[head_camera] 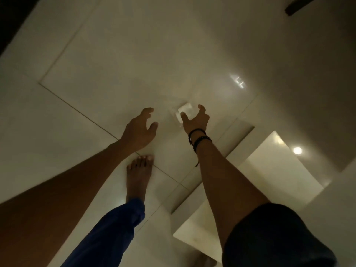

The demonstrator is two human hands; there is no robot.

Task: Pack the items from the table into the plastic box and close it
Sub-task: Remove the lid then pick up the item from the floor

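A small pale, see-through plastic box (185,111) shows blurred over the glossy floor, with a faint clear smear to its left. My right hand (196,118), with dark bracelets at the wrist, reaches out with thumb and fingers spread in a claw around the box. The thumb tip overlaps its near edge and a gap shows at the fingertips. My left hand (139,130) is stretched forward to the left of the box, fingers curled and apart, holding nothing. No table or other items are in view.
Large cream floor tiles (115,74) with thin joints fill the view. My bare foot (139,174) and blue trouser leg (107,234) stand below the hands. A low step edge (238,143) runs diagonally at right. A dark object (296,5) sits top right.
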